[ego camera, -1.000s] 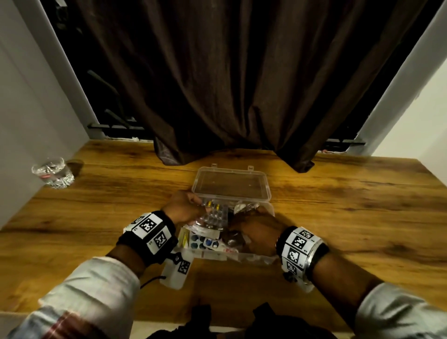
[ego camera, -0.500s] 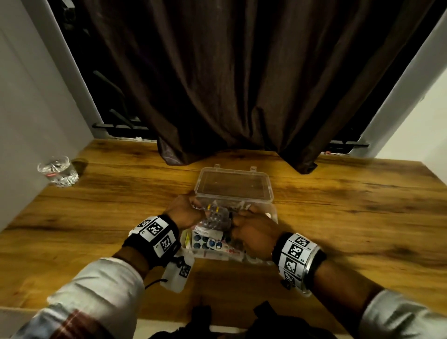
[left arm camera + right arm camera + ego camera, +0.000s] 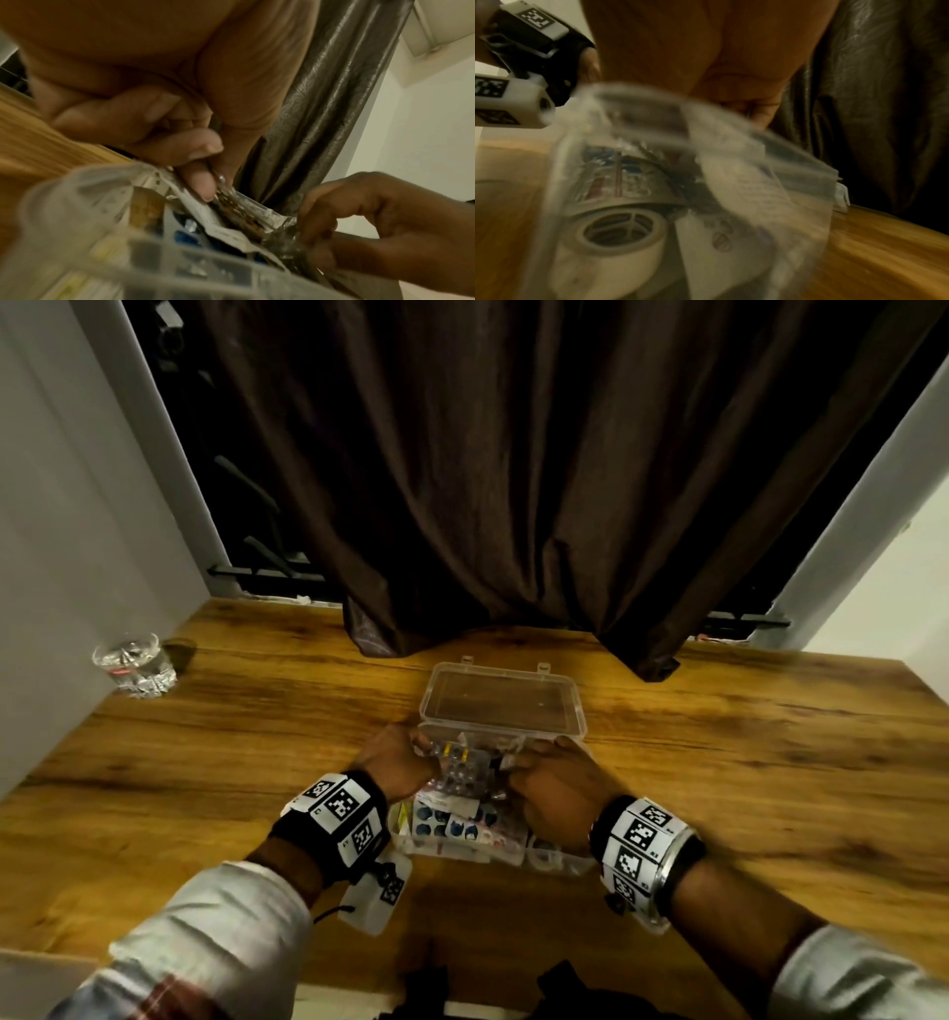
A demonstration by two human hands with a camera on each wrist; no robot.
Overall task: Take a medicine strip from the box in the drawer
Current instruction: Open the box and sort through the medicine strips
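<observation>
A clear plastic box (image 3: 557, 857) stands open on the wooden table, its lid (image 3: 503, 701) folded back. It holds several medicine strips, some with blue pills (image 3: 441, 821). My left hand (image 3: 418, 752) pinches the left edge of a silver blister strip (image 3: 459, 767) raised over the box. My right hand (image 3: 513, 765) has curled fingers pinching the strip's right side. In the left wrist view my left fingertips (image 3: 203, 188) clamp the strip (image 3: 239, 203), and the right hand (image 3: 316, 229) grips crumpled foil (image 3: 285, 241) at its other end. The right wrist view shows the box wall (image 3: 731, 182), blurred.
A glass of water (image 3: 134, 665) stands at the table's far left by the wall. A brown curtain (image 3: 513, 505) hangs down to the table right behind the box lid. A roll of white tape (image 3: 618, 239) lies in the box's right end.
My right hand has risen from the front of the box to the strip's right edge. My left hand keeps hold of the strip in about the same place.
</observation>
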